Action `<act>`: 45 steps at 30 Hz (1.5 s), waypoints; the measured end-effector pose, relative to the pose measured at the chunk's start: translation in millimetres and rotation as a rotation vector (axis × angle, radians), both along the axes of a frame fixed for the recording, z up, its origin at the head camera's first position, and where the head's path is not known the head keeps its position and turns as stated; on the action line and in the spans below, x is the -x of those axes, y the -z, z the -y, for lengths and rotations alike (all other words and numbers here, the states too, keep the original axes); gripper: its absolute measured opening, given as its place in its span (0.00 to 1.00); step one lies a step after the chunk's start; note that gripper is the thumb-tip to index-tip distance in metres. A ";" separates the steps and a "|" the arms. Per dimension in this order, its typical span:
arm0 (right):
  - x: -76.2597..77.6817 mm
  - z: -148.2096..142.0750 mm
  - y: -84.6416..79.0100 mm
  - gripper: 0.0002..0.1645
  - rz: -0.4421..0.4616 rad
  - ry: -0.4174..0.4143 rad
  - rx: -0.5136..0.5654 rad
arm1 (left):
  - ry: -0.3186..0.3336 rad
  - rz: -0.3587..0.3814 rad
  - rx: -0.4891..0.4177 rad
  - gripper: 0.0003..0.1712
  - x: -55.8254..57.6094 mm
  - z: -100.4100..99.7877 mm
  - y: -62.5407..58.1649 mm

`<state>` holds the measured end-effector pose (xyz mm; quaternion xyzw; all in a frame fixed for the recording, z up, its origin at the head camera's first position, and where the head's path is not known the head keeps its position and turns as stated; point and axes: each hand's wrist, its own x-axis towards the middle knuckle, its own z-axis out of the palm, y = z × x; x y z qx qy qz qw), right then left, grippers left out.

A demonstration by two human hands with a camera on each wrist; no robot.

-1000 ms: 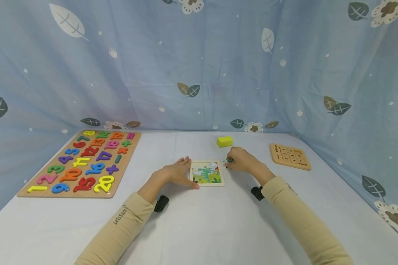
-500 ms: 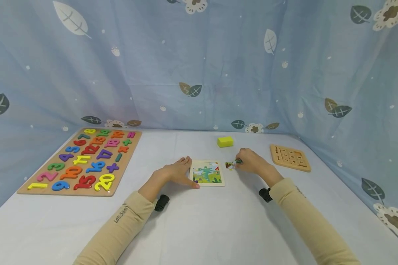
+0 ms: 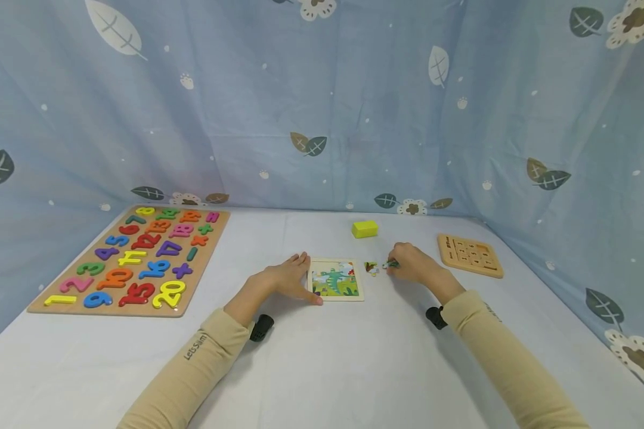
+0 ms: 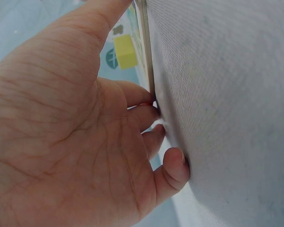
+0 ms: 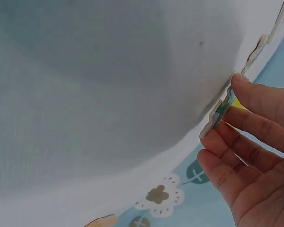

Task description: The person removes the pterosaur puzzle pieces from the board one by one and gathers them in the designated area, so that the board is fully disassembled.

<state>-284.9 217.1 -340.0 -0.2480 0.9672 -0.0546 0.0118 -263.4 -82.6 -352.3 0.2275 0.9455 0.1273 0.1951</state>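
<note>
A small jigsaw puzzle with a green dinosaur picture (image 3: 335,281) lies in a pale wooden frame on the white table. My left hand (image 3: 288,279) rests at the frame's left side, fingers extended, thumb at the near left corner; in the left wrist view its fingertips meet the frame's edge. To the right of the frame lies a loose puzzle piece (image 3: 371,268). Just beyond it my right hand (image 3: 412,263) pinches another puzzle piece (image 5: 220,111) between thumb and fingers, low at the tabletop.
A yellow block (image 3: 365,229) sits behind the puzzle. At the left lies a big wooden board of coloured numbers (image 3: 203,280). A wooden number-tile board (image 3: 469,255) lies at the right. Patterned blue cloth (image 3: 236,107) hangs behind the table.
My right hand has moved right, away from the frame, with a piece in its fingers. A loose piece now shows between hand and frame. My left hand has stayed at the frame.
</note>
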 end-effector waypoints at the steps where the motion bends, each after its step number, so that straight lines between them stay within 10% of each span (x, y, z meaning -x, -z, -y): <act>1: 0.1 0.2 0.0 0.12 0.000 0.000 0.001 | -0.002 0.002 -0.002 0.65 -0.2 -0.1 -0.3; 25: 5.4 -1.6 5.2 0.22 0.081 0.064 0.039 | -0.010 0.019 -0.005 0.65 1.1 -0.4 2.1; 45: 2.8 60.0 -2.0 0.26 0.121 -0.052 0.117 | -0.013 0.009 -0.002 0.65 1.1 -0.9 1.1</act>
